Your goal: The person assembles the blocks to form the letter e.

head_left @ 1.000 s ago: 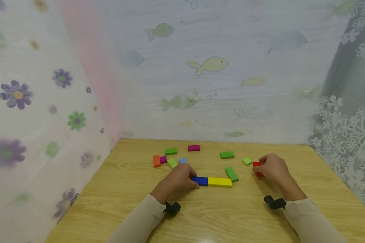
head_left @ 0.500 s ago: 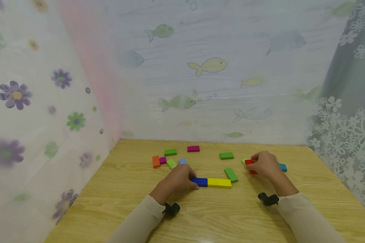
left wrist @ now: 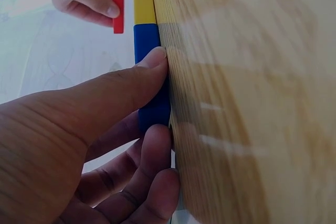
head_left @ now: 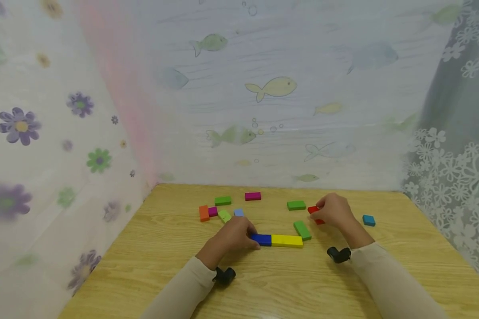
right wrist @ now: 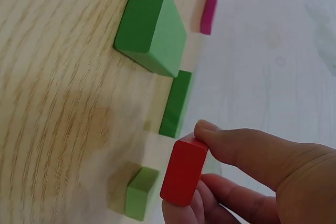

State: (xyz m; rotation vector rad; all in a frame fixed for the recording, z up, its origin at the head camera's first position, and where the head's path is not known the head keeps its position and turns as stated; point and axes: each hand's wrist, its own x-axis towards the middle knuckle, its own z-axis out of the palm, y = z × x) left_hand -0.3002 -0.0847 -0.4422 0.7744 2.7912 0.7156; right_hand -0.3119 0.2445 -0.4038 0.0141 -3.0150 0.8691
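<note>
- Tabletop (head_left: 279, 283): wood-grain surface carrying the blocks.
- Left hand (head_left: 233, 234): thumb and fingers grasp the left end of the blue block (head_left: 262, 240), which lies on the tabletop.
- Yellow block (head_left: 287, 241): set end to end with the blue block, touching its right end; the two form a straight row.
- Right hand (head_left: 336, 213): thumb and fingers pinch the red block (right wrist: 184, 171), held above the tabletop, to the right of the row and apart from it.
- Small light green block (right wrist: 140, 195): on the tabletop, near the red block in the right wrist view.
- Slanted green block (head_left: 302, 230): just beside the right end of the yellow block; contact cannot be told.
- Far green block (head_left: 296, 205): behind the slanted one.
- Teal block (head_left: 369, 220): right of the right hand, well apart from the row.
- Left cluster: orange block (head_left: 204, 213) against a small magenta block (head_left: 213, 212); light green block (head_left: 224, 216) and light blue block (head_left: 238, 213) beyond the left hand, partly hidden.
- Rear: green block (head_left: 222, 200) and longer magenta block (head_left: 253, 196), apart.
</note>
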